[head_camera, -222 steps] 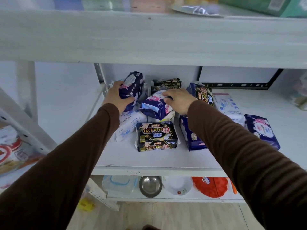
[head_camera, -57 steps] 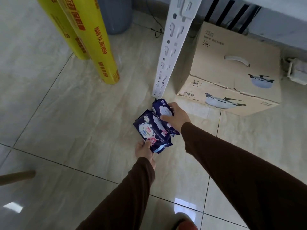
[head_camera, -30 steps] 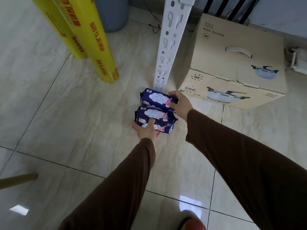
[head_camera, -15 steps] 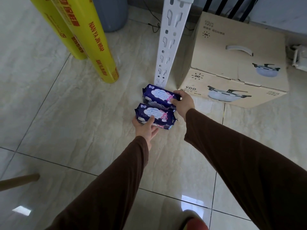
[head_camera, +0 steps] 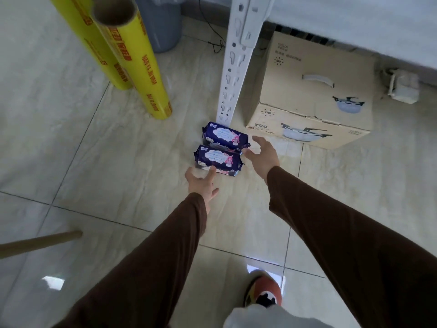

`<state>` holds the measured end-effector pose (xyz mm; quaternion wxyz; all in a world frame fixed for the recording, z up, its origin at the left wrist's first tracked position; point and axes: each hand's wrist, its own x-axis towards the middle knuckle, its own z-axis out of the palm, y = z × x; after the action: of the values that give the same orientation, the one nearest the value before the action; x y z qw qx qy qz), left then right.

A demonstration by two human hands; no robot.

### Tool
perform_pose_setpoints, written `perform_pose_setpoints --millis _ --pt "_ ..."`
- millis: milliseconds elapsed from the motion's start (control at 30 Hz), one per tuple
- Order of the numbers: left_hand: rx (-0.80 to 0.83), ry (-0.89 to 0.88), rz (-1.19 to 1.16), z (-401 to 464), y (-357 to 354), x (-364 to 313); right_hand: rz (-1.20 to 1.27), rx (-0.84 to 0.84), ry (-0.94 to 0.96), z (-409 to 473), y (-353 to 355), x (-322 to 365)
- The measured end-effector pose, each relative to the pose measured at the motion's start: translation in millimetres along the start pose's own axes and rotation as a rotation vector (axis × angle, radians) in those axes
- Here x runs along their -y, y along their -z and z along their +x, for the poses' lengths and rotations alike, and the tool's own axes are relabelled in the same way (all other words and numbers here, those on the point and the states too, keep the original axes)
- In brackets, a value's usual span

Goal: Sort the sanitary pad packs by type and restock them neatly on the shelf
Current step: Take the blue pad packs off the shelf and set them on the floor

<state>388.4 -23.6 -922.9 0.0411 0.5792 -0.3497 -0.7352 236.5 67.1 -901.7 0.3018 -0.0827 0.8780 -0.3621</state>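
Two dark purple sanitary pad packs with white and pink print lie side by side on the tiled floor, at the foot of the white shelf post (head_camera: 236, 67). The far pack (head_camera: 224, 138) sits nearest the post and the near pack (head_camera: 218, 160) lies just in front of it. My left hand (head_camera: 201, 183) hovers at the near pack's front edge, fingers spread and holding nothing. To the right of both packs my right hand (head_camera: 262, 153) is open too, its fingers just off their ends.
Two yellow film rolls (head_camera: 132, 60) stand at the left beside a grey bin (head_camera: 160, 22). A cardboard cookware box (head_camera: 314, 95) sits right of the post under the shelf. A wooden stick (head_camera: 40, 242) lies at lower left. My shoe (head_camera: 263, 292) is at the bottom.
Both hands have let go of the packs and drawn back a little. The two packs now lie flat on the floor by the post.
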Motion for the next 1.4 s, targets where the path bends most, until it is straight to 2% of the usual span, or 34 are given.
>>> perform_pose_setpoints --millis 233,500,833,1100,1233,1400 --pt "-0.019 -0.005 0.121 -137 8 -64 0.024 0.019 -0.051 -130 73 73" --pt "0.011 -0.129 0.335 -318 6 -178 0.029 0.005 0.024 -281 201 201" --pt "0.236 -0.420 0.444 -560 -61 -334 0.049 -0.215 0.189 -425 387 358" --pt "0.398 -0.714 0.527 -689 -132 -387 0.060 -0.387 0.314 -481 498 403" --pt "0.410 -0.797 0.494 -723 -177 -396 0.053 -0.416 0.383 -485 555 409" --pt "0.347 -0.892 0.485 -750 -242 -404 0.045 -0.407 0.440 -465 625 407"
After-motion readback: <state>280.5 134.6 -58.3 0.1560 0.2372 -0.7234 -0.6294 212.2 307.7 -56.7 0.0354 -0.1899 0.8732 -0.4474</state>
